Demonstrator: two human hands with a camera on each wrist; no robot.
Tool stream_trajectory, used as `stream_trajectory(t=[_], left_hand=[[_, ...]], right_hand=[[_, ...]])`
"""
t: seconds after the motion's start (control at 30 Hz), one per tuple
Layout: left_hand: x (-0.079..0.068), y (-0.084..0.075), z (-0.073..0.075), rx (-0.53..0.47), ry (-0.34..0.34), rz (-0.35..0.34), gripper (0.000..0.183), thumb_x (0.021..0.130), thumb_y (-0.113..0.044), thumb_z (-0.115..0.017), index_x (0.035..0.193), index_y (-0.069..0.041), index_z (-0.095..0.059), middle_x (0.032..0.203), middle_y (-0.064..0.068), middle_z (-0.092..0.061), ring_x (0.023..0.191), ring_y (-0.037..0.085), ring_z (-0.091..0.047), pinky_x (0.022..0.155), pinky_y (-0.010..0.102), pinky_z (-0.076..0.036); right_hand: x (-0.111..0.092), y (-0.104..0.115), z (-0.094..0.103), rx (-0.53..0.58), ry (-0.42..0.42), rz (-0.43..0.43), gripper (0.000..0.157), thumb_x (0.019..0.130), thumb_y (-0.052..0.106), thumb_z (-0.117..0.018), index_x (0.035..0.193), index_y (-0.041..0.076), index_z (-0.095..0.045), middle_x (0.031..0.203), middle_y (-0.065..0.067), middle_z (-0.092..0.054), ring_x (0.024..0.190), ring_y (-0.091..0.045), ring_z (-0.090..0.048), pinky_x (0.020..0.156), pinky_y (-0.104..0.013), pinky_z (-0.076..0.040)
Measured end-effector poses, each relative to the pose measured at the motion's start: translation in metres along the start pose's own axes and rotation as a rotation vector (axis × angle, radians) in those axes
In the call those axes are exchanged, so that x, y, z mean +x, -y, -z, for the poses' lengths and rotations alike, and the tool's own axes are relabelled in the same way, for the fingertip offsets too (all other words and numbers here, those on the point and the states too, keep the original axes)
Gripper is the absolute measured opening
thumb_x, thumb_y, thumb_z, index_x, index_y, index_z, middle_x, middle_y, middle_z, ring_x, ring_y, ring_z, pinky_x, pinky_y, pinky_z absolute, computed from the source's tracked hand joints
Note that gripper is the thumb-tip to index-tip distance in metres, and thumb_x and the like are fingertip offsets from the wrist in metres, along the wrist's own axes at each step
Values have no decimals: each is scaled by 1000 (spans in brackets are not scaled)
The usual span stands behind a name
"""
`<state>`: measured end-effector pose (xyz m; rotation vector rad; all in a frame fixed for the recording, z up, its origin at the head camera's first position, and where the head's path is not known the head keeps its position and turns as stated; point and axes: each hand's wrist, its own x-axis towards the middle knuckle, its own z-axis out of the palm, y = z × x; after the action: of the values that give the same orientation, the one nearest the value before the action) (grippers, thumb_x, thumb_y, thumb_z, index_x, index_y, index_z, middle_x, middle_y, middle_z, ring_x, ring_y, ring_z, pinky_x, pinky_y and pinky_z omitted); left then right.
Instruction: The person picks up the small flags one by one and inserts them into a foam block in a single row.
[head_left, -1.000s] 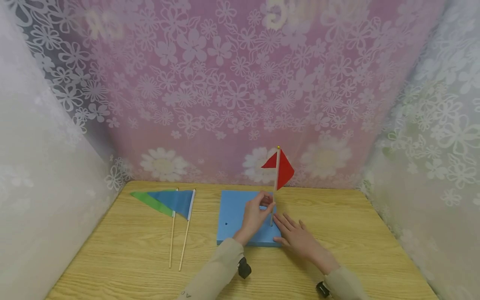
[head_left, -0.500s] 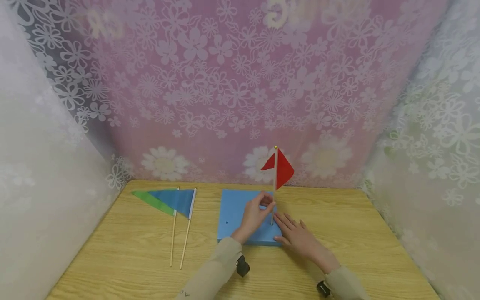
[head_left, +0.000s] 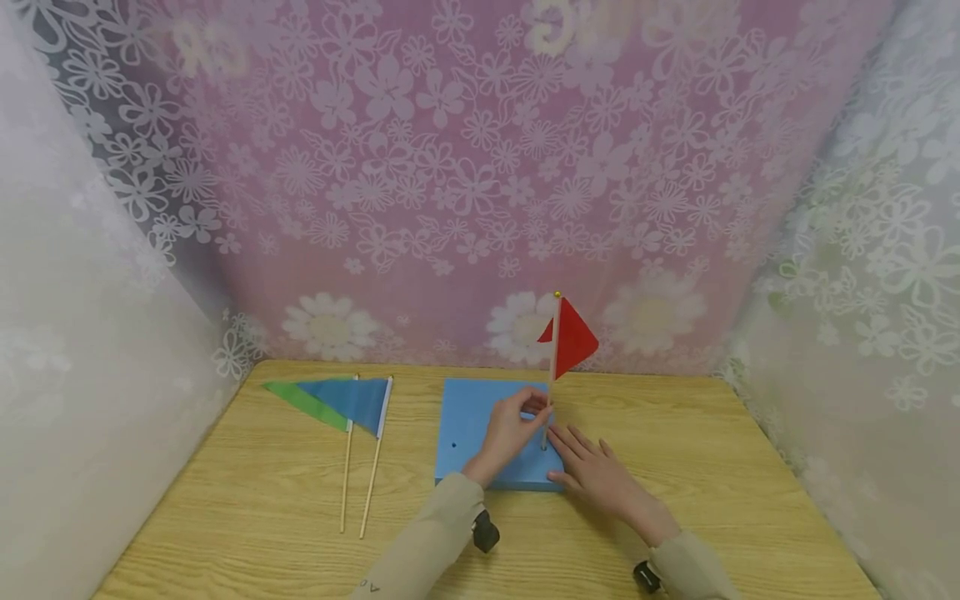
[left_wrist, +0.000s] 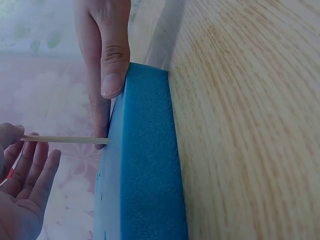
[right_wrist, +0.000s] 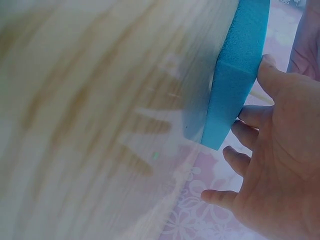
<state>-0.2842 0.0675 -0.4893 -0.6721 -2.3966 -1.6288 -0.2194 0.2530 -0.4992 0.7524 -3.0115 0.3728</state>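
A red flag (head_left: 576, 337) on a thin wooden stick with a yellow tip stands nearly upright, tilted slightly right. Its lower end meets the top of a blue foam block (head_left: 468, 408), at a hole near the right side. My left hand (head_left: 512, 433) pinches the stick between thumb and fingers, a little above the foam. Fingers spread, my right hand (head_left: 596, 479) rests along the block's right edge; in the right wrist view its thumb and fingertips touch the foam (right_wrist: 232, 85). Another small hole (head_left: 453, 445) shows at the block's left.
Left of the block, a blue flag (head_left: 363, 404) and a green flag (head_left: 307, 406) lie on the wooden table (head_left: 262, 500), sticks toward me, the blue partly over the green. Floral curtains (head_left: 465, 167) enclose the back and sides.
The flag's top swayed slightly left, then back to the right, and its cloth has turned a little. Both hands have kept almost the same place.
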Motion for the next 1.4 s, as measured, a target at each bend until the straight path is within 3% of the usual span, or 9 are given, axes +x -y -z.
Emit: stream_trajectory(t=[0.23, 0.4, 0.53, 0.67, 0.87, 1.07, 1.3, 1.4], left_hand=[[-1, 0, 2, -26, 2, 24, 18, 99, -26, -69, 114, -17, -71, 107, -3, -74, 100, 9, -69, 81, 22, -58], [-2, -2, 12, -84, -40, 24, 23, 103, -31, -61, 120, -18, -71, 115, -4, -73, 107, 11, -67, 88, 28, -58], [-3, -3, 28, -142, -106, 1, 22, 105, -29, -58, 119, -17, -71, 117, -2, -73, 106, 14, -69, 88, 29, -58], [-5, -1, 47, -221, -144, -40, 23, 106, -23, -57, 120, -10, -70, 116, 5, -74, 105, 24, -71, 86, 33, -60], [-14, 6, 80, -281, -202, -33, 26, 106, -20, -55, 122, -4, -68, 119, 11, -72, 107, 31, -70, 90, 45, -58], [-25, 23, 119, -199, -301, 5, 23, 105, -16, -58, 121, -3, -69, 117, 14, -73, 105, 36, -70, 86, 48, -59], [-46, 42, 165, 38, -376, 94, 17, 101, -9, -64, 115, -7, -72, 110, 12, -75, 95, 31, -73, 73, 28, -61], [-57, 50, 179, 138, -377, 138, 17, 99, -9, -65, 115, -7, -72, 110, 12, -75, 94, 29, -72, 75, 34, -60]], right_hand=[[0, -4, -4, 17, -37, 31, 68, 102, 45, -57, 155, 5, -41, 160, -15, -38, 146, -45, -34, 104, -79, -28], [1, -7, -8, -7, -45, 25, 70, 101, 47, -56, 156, 7, -39, 161, -12, -37, 147, -41, -33, 107, -77, -28], [3, -6, -9, -12, -46, 27, 70, 102, 49, -54, 155, 6, -40, 160, -13, -38, 147, -42, -33, 107, -77, -28], [3, -8, -11, -14, -57, 37, 70, 102, 53, -51, 155, 7, -41, 159, -13, -40, 145, -43, -35, 104, -78, -29], [2, -11, -12, -4, -73, 54, 70, 103, 53, -50, 155, 7, -40, 159, -14, -40, 144, -44, -36, 103, -79, -29], [2, -6, -5, 17, -43, 36, 69, 102, 48, -55, 154, 5, -41, 159, -15, -39, 145, -44, -34, 105, -79, -27], [1, 0, -2, 14, -20, 25, 68, 102, 42, -58, 155, 4, -40, 160, -16, -38, 146, -45, -33, 105, -79, -27], [3, 1, -1, 14, -7, 10, 68, 102, 42, -58, 155, 5, -39, 161, -14, -37, 147, -43, -32, 106, -78, -26]])
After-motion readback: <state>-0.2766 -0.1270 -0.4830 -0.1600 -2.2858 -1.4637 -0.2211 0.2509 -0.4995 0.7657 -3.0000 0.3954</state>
